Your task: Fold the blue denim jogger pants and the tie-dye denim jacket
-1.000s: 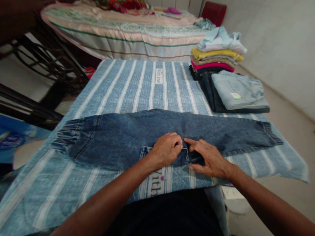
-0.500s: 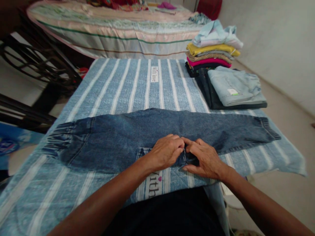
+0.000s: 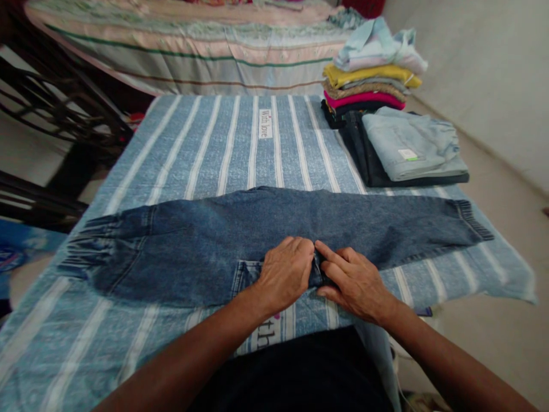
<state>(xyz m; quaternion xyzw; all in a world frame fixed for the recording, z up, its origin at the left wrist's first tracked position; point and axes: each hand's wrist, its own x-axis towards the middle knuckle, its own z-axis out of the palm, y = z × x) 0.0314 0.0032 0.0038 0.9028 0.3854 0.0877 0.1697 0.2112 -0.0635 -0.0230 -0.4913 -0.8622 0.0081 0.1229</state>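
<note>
Dark blue jeans (image 3: 206, 229), folded lengthwise, lie across the striped cloth, with the gathered elastic waist at the left and a ribbed cuff at the right. A stitched side pocket (image 3: 246, 274) shows along the near edge. My left hand (image 3: 286, 272) is closed on the denim at the pocket's right end, its fingertips hidden. Right beside it, my right hand (image 3: 355, 281) grips the same near edge, index finger stretched toward the left hand and thumb lower down. A small fold of denim stands between the two hands.
A striped blue cloth (image 3: 206, 143) covers the table. At the back right are a stack of folded clothes (image 3: 364, 91) and folded light jeans (image 3: 412, 143) on dark ones. Behind is a bed (image 3: 193, 57); at the left, a dark metal frame (image 3: 43, 109).
My hands stay at the pocket edge; the left hand has turned slightly and the right index finger has straightened. The view has shifted a little. The jeans lie much as before.
</note>
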